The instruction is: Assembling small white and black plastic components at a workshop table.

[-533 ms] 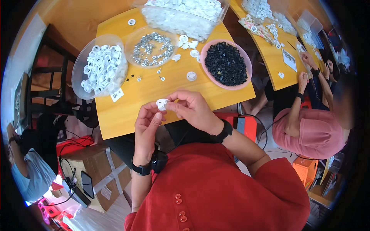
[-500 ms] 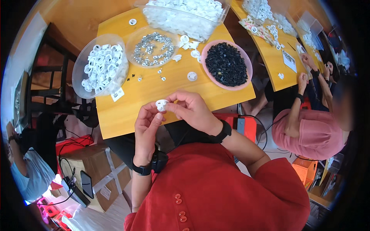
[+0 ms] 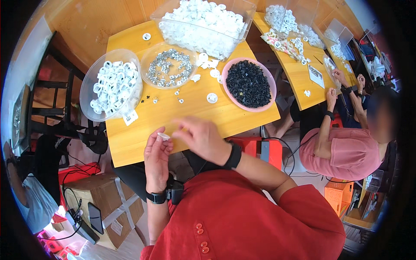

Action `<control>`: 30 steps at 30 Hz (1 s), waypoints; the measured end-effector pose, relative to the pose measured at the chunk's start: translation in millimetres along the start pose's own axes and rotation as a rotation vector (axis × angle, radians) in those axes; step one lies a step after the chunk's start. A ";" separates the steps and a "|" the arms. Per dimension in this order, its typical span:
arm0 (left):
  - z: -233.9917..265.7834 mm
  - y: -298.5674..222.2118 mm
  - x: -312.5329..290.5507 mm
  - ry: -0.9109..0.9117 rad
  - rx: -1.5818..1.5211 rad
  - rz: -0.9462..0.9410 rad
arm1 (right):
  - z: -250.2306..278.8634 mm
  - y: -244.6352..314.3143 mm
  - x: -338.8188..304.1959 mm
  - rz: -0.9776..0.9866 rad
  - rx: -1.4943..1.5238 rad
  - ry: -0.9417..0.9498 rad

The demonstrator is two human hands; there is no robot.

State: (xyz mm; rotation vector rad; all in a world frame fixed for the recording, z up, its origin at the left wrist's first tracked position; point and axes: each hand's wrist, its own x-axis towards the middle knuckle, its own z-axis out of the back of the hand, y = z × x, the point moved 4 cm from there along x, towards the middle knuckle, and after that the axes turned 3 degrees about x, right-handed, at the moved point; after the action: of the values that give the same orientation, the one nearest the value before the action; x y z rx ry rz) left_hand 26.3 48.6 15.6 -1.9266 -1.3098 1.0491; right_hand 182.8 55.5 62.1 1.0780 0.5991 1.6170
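Observation:
A small white round plastic piece [image 3: 163, 136] is pinched between the thumb and fingers of my left hand [image 3: 156, 152], just off the table's near edge. It now lies tilted, nearly edge-on. My right hand [image 3: 203, 139] is to its right, apart from the piece. Its fingers are smeared by motion, so whether they hold anything cannot be made out. Beyond my hands, a white disc [image 3: 212, 98] and a few tiny metal bits [image 3: 180, 100] lie on the yellow table [image 3: 173, 114].
At the back left stands a clear tub [image 3: 89, 73] of white rings, beside a shallow clear dish [image 3: 149, 54] of metal parts. A clear bin [image 3: 248, 18] holds white pieces. The pink bowl [image 3: 272, 82] contains black parts. A person in pink [image 3: 342, 151] works at another table.
My right hand has come off the white piece and moved slightly right and down. My left hand keeps the piece, lower and further left, tilted differently. The view has shifted slightly.

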 end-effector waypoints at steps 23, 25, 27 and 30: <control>18.4 2.4 0.4 0.022 -0.186 0.048 | -22.6 -60.4 70.6 0.004 -0.553 0.151; 18.2 3.4 0.6 0.024 -0.185 0.056 | -20.9 -61.1 66.7 0.053 -0.549 0.131; 13.8 1.7 2.1 0.065 -0.189 0.046 | -18.5 -62.3 64.2 0.035 -0.543 0.153; 6.2 -3.5 -0.7 0.054 -0.284 0.081 | -16.5 -58.7 55.9 0.028 -0.299 0.167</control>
State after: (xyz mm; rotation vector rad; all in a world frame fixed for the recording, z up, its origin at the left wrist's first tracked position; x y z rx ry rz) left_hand 19.2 49.4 15.4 -2.2172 -1.4233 0.8795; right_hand 194.6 129.1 26.0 0.7401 0.4341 1.7679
